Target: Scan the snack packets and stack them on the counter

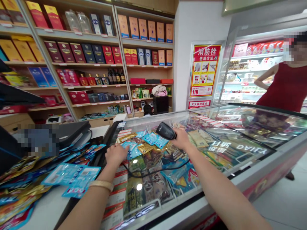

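My right hand (181, 139) is closed round a black handheld barcode scanner (166, 130), held over the glass lid of a chest freezer (206, 188). The scanner's head points left, over small blue packets (153, 140) and gold packets (145, 148) lying on the glass. A black cable (153, 174) loops across the lid below. At the left end of the lid, my left hand (116, 155) has its fingers curled at the edge of a blue packet (133, 150); its thumb is hard to make out. A pale bracelet (102, 184) circles that wrist.
Many blue and gold packets (72, 175) are heaped on the white counter (51, 204) at left, beside dark checkout equipment (79, 134). A person in a red top (283, 86) stands beyond the freezer. Shelves of boxes (90, 52) line the back wall.
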`<action>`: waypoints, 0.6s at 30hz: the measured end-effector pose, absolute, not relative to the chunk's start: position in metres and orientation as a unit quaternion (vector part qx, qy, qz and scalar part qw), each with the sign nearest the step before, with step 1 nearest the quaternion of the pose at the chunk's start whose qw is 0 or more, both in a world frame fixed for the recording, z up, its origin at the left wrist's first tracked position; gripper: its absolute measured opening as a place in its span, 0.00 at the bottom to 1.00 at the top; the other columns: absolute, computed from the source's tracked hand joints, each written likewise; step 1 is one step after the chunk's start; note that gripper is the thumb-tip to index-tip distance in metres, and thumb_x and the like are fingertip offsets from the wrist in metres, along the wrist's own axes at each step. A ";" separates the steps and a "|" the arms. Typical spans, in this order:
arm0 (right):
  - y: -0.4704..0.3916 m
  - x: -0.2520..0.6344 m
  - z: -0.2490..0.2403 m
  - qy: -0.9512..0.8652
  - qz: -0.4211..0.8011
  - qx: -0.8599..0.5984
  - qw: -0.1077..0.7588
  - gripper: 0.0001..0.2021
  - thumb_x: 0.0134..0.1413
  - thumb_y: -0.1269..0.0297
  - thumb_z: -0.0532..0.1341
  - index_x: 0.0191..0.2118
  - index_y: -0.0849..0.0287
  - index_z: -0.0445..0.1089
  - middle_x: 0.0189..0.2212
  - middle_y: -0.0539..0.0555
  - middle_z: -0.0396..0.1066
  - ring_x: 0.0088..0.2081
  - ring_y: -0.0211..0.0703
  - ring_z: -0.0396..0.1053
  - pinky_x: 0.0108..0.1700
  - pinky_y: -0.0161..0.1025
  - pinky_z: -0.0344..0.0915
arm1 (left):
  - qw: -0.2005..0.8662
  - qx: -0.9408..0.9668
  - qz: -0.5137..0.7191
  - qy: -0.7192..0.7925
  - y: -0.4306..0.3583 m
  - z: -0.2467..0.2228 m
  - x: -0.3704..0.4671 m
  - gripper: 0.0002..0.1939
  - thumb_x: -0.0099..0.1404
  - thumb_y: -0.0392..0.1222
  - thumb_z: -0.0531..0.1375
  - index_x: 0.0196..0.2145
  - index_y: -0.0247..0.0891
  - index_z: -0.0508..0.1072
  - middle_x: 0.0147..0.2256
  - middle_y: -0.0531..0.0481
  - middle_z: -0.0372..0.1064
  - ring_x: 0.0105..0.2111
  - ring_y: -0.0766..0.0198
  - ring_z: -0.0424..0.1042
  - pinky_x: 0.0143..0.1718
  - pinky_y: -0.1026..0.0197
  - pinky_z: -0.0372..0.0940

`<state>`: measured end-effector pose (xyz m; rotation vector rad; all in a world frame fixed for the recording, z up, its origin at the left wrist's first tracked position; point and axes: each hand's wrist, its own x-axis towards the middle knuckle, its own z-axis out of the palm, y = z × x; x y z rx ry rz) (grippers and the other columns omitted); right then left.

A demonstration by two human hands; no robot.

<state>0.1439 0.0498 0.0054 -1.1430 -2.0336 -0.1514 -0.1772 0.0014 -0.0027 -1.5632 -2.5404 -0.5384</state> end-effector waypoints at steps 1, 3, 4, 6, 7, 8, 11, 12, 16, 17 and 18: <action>0.049 0.143 0.006 -0.804 -0.057 -0.450 0.386 0.08 0.44 0.62 0.64 0.33 0.57 0.75 0.29 0.56 0.78 0.34 0.50 0.73 0.39 0.40 0.59 | 0.060 -0.511 -0.175 -0.839 0.002 -0.006 -0.177 0.29 0.60 0.59 0.54 0.43 0.30 0.77 0.49 0.21 0.71 0.52 0.32 0.69 0.47 0.38 0.64; 0.048 0.141 0.006 -0.810 -0.054 -0.446 0.376 0.09 0.44 0.62 0.64 0.34 0.57 0.75 0.29 0.56 0.78 0.34 0.51 0.73 0.39 0.40 0.58 | 0.072 -0.509 -0.179 -0.839 0.003 -0.011 -0.178 0.28 0.59 0.59 0.54 0.44 0.31 0.76 0.51 0.21 0.70 0.54 0.32 0.68 0.49 0.37 0.63; 0.048 0.140 0.006 -0.813 -0.054 -0.444 0.372 0.09 0.44 0.63 0.64 0.35 0.57 0.74 0.30 0.56 0.78 0.34 0.51 0.73 0.39 0.40 0.58 | 0.074 -0.508 -0.183 -0.838 0.003 -0.011 -0.178 0.28 0.59 0.59 0.55 0.44 0.32 0.76 0.51 0.22 0.70 0.54 0.32 0.68 0.49 0.37 0.63; 0.047 0.139 0.006 -0.818 -0.052 -0.442 0.365 0.09 0.44 0.63 0.63 0.35 0.57 0.74 0.30 0.55 0.78 0.34 0.50 0.73 0.40 0.40 0.57 | 0.062 -0.503 -0.198 -0.839 0.002 -0.011 -0.178 0.27 0.58 0.59 0.57 0.45 0.34 0.75 0.50 0.23 0.70 0.53 0.32 0.68 0.49 0.37 0.63; 0.046 0.139 0.005 -0.819 -0.051 -0.442 0.361 0.08 0.44 0.63 0.63 0.34 0.57 0.73 0.29 0.55 0.78 0.34 0.50 0.73 0.40 0.40 0.57 | 0.051 -0.498 -0.210 -0.840 0.002 -0.010 -0.178 0.27 0.57 0.58 0.59 0.46 0.34 0.74 0.49 0.24 0.71 0.52 0.33 0.69 0.48 0.38 0.64; 0.046 0.138 0.005 -0.822 -0.049 -0.441 0.358 0.07 0.45 0.62 0.63 0.33 0.56 0.73 0.29 0.54 0.77 0.33 0.50 0.73 0.40 0.40 0.57 | 0.036 -0.493 -0.226 -0.840 0.002 -0.008 -0.179 0.27 0.56 0.57 0.60 0.46 0.35 0.72 0.48 0.25 0.72 0.51 0.34 0.71 0.47 0.39 0.64; 0.044 0.137 0.005 -0.829 -0.040 -0.431 0.353 0.05 0.45 0.62 0.63 0.31 0.56 0.72 0.27 0.53 0.76 0.32 0.48 0.72 0.39 0.39 0.57 | -0.012 -0.487 -0.320 -0.813 0.000 -0.003 -0.183 0.22 0.55 0.50 0.61 0.45 0.38 0.69 0.41 0.34 0.75 0.44 0.42 0.75 0.45 0.45 0.67; 0.044 0.136 0.006 -0.832 -0.034 -0.427 0.354 0.05 0.45 0.62 0.63 0.30 0.56 0.72 0.27 0.53 0.76 0.32 0.47 0.72 0.39 0.38 0.57 | -0.023 -0.487 -0.362 -0.794 -0.001 0.000 -0.184 0.19 0.56 0.48 0.60 0.44 0.39 0.68 0.40 0.37 0.75 0.42 0.45 0.76 0.44 0.48 0.68; 0.039 0.134 0.009 -0.840 -0.003 -0.399 0.368 0.05 0.46 0.62 0.63 0.30 0.56 0.72 0.27 0.52 0.76 0.30 0.45 0.71 0.37 0.37 0.59 | -0.021 -0.474 -0.502 -0.723 -0.006 0.009 -0.184 0.12 0.54 0.46 0.60 0.35 0.43 0.65 0.35 0.45 0.74 0.37 0.53 0.75 0.42 0.53 0.69; 0.038 0.132 0.011 -0.842 0.007 -0.389 0.374 0.05 0.46 0.62 0.63 0.30 0.57 0.72 0.27 0.52 0.76 0.30 0.45 0.71 0.37 0.37 0.59 | -0.018 -0.467 -0.523 -0.713 -0.007 0.011 -0.183 0.11 0.53 0.46 0.60 0.34 0.43 0.65 0.35 0.46 0.73 0.36 0.53 0.75 0.42 0.53 0.69; 0.036 0.131 0.012 -0.843 0.017 -0.381 0.379 0.05 0.46 0.63 0.64 0.30 0.57 0.72 0.28 0.52 0.76 0.30 0.44 0.72 0.37 0.36 0.60 | -0.019 -0.462 -0.538 -0.704 -0.009 0.013 -0.181 0.11 0.53 0.47 0.60 0.34 0.43 0.65 0.34 0.47 0.73 0.36 0.54 0.74 0.42 0.53 0.69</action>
